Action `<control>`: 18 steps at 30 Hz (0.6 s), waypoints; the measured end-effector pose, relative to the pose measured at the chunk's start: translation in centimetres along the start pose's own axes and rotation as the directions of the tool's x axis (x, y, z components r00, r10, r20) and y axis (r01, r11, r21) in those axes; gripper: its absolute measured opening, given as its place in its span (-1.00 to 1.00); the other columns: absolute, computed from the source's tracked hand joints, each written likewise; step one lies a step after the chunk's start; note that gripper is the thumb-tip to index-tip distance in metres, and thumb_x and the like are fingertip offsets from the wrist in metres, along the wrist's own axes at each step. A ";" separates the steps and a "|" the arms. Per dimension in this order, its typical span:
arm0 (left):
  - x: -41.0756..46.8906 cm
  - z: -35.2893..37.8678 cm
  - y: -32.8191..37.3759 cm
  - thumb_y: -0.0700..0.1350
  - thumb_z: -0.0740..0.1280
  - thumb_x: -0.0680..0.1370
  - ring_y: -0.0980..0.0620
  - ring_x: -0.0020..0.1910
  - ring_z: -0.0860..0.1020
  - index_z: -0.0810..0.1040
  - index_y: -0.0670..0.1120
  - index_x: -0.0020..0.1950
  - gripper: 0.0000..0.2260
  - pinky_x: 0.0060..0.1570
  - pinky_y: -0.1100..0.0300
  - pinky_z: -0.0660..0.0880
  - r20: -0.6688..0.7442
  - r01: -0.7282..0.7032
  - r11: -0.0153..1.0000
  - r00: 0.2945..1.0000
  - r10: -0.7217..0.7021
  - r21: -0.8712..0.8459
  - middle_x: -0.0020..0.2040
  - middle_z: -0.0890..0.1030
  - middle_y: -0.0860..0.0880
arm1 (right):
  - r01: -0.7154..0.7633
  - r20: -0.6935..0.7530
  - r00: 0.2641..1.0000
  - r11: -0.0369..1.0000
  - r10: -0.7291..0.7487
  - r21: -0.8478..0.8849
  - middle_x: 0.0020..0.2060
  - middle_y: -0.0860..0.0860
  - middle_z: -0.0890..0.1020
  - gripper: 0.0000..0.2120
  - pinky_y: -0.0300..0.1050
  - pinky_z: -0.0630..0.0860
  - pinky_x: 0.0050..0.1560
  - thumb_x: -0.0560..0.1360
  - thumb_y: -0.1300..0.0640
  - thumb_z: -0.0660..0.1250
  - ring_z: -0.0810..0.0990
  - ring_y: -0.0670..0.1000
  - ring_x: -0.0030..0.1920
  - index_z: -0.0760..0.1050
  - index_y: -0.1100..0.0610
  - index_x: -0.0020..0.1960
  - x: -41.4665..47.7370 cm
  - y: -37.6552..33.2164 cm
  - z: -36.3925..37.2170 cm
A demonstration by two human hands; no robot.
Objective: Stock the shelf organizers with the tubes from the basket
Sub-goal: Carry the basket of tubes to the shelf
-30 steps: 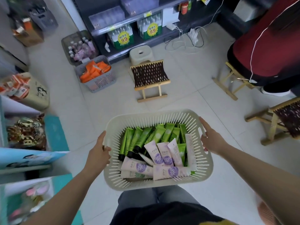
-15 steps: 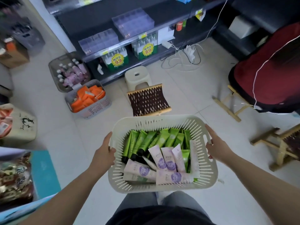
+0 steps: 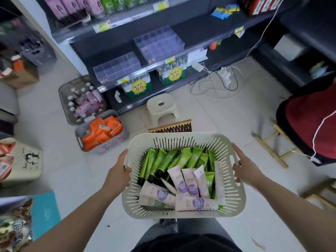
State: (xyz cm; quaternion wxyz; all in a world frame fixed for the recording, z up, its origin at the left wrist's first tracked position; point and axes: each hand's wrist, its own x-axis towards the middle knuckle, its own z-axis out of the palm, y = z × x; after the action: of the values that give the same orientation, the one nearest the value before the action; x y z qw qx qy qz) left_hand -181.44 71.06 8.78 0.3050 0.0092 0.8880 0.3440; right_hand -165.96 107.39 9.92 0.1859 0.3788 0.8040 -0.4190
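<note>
Two clear shelf organizers (image 3: pixel 159 43) sit on the dark shelf ahead. Below them the slotted basket (image 3: pixel 234 199) is held level, with the left hand (image 3: pixel 118 174) and right hand (image 3: pixel 244 170) each gripping a side rim. Inside, green tubes (image 3: pixel 163 160) lie lengthwise with their dark caps toward the person. The nearest pale purple tubes (image 3: pixel 196 204) lie crosswise, and their cap ends are hard to make out.

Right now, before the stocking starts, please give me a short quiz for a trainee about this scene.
1. True or false: the left hand and the right hand both grip the basket.
2. Which colour of tubes lies nearest the person? A green, B pale purple, C orange.
3. How many clear organizers stand on the shelf?
Key: 1 true; 2 B; 3 two, both apparently empty.
</note>
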 end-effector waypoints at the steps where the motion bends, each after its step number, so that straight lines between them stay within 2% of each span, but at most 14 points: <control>1: 1.2 -0.1 0.6 -0.27 0.11 0.54 -0.08 -0.36 0.57 0.11 0.28 0.44 -0.40 -0.43 0.19 0.51 -0.007 0.004 1.000 1.000 -0.004 0.001 -0.15 0.57 -0.05 | 0.011 0.015 1.000 1.000 -0.011 -0.003 -0.35 0.03 0.50 -0.30 -0.08 0.55 -0.31 0.51 0.31 0.07 0.58 0.10 -0.40 -0.01 -0.27 0.47 1.5 -0.8 -0.5; 7: 8.1 -0.9 4.7 -0.27 0.11 0.52 -0.06 -0.38 0.58 0.11 0.29 0.43 -0.39 -0.43 0.16 0.54 -0.067 0.047 0.999 0.997 -0.048 -0.021 -0.18 0.58 -0.05 | 0.077 0.089 0.993 0.996 -0.074 -0.035 -0.39 0.02 0.48 -0.28 -0.15 0.53 -0.32 0.49 0.27 0.10 0.57 0.02 -0.43 -0.05 -0.32 0.45 9.2 -5.8 -4.5; 12: 13.0 -2.3 8.4 -0.28 0.10 0.52 -0.04 -0.35 0.58 0.10 0.33 0.43 -0.36 -0.42 0.17 0.52 -0.094 0.041 0.998 0.995 -0.044 -0.039 -0.16 0.57 -0.04 | 0.077 0.090 0.993 0.994 -0.070 -0.075 -0.35 0.01 0.48 -0.26 0.05 0.58 -0.16 0.49 0.32 0.06 0.56 0.08 -0.38 -0.06 -0.28 0.47 14.8 -9.9 -7.6; 18: 20.6 -5.6 11.2 -0.34 0.11 0.51 0.05 -0.32 0.55 0.11 0.31 0.42 -0.34 -0.44 0.20 0.47 -0.087 0.006 1.000 0.996 -0.009 -0.029 -0.12 0.56 -0.04 | 0.047 0.035 0.998 0.997 -0.045 -0.061 -0.34 -0.04 0.50 -0.24 -0.04 0.52 -0.33 0.47 0.34 0.04 0.55 0.07 -0.46 -0.01 -0.34 0.45 20.6 -15.2 -9.0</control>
State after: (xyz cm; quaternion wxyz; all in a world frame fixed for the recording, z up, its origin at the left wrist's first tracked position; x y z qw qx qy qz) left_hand -203.44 80.89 7.90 0.2672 -0.0135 0.8956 0.3555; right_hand -190.69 118.54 10.56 0.2013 0.3470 0.8220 -0.4043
